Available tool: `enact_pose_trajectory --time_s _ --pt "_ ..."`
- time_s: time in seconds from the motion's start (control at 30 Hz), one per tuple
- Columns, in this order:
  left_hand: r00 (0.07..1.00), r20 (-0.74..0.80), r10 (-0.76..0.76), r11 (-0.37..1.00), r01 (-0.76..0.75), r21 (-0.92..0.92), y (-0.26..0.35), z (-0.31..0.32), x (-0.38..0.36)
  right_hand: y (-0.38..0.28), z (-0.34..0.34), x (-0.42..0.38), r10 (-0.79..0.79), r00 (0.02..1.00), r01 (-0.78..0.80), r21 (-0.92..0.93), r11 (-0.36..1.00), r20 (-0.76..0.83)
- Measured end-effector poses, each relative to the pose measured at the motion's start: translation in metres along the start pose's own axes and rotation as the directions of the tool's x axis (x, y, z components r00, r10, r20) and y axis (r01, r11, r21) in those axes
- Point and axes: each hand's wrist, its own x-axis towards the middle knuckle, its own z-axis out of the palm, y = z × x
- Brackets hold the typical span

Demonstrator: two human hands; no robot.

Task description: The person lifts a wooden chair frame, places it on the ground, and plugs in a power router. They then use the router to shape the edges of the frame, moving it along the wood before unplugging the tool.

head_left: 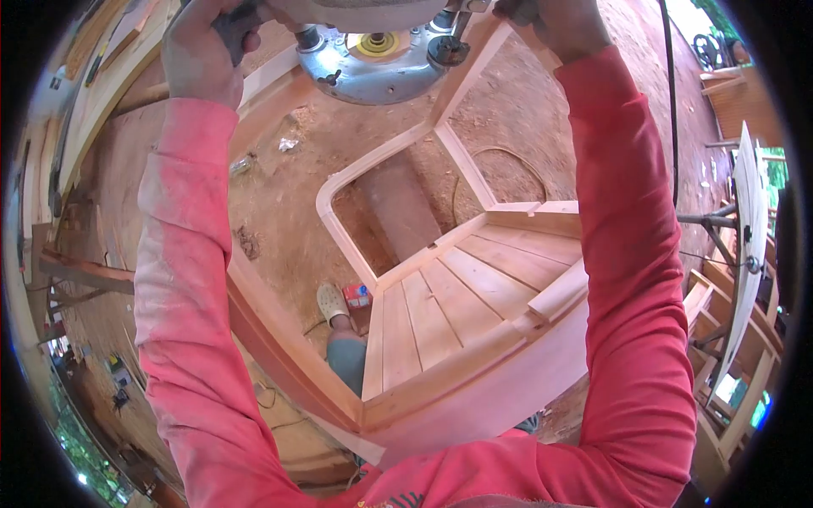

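Note:
At the top of the head view a plunge router [373,72] with a round metal base is held over a wooden chair-like frame [423,131]. My left hand [203,59] is wrapped round its dark handle on the left side. On the other side my right hand [567,30] grips the opposite handle, its fingers partly cut off by the frame edge. Below the router, the wooden frame has a rounded open panel and a slatted panel [457,288] of pale boards. Whether the router base touches the wood cannot be made out.
A dark power cord [671,102] hangs at the right. Wooden pieces [745,381] are stacked at the right edge, beside a white panel [745,245]. Long boards [93,93] lie at the upper left. A red box [357,295] sits on the dirt floor near a shoe [332,301].

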Motion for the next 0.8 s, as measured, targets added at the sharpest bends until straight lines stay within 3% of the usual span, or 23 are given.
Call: enact_pose_trajectory --time_s 0.17,0.27,0.37,0.53,0.6,0.67,0.7,0.8 --pt "0.996 0.081 -0.033 0.999 0.034 -0.006 -0.013 0.012 0.018 0.01 -0.004 0.002 -0.089 0.994 0.102 0.212 0.972 -0.069" --pt "0.993 0.114 0.009 1.0 -0.008 -0.012 -0.017 0.031 0.017 -0.001 -0.025 0.013 0.024 0.998 -0.024 0.003 1.0 -0.063" --pt "0.991 0.126 0.044 0.999 -0.044 0.001 -0.028 0.051 0.022 0.015 -0.06 0.033 -0.044 0.999 0.039 -0.141 0.989 -0.03" --pt "0.975 0.192 0.111 0.993 -0.119 0.026 -0.038 0.086 0.03 0.013 -0.082 0.04 -0.06 0.997 0.05 -0.225 0.973 -0.04" --pt "0.883 0.432 0.18 0.976 -0.107 -0.189 -0.029 0.11 0.013 0.018 -0.092 0.046 -0.084 0.996 0.077 -0.228 0.971 -0.02" --pt "0.871 0.464 0.158 0.96 -0.027 -0.277 -0.035 0.116 0.018 0.025 -0.101 0.053 -0.154 0.987 0.162 -0.222 0.961 0.055" --pt "0.917 0.39 0.085 0.963 0.025 -0.269 -0.052 0.107 0.039 0.027 -0.107 0.055 -0.136 0.991 0.136 -0.244 0.96 0.016" --pt "0.99 0.132 0.042 0.997 -0.032 -0.077 -0.041 0.147 0.016 0.02 -0.107 0.054 -0.098 0.992 0.069 -0.305 0.95 -0.081"
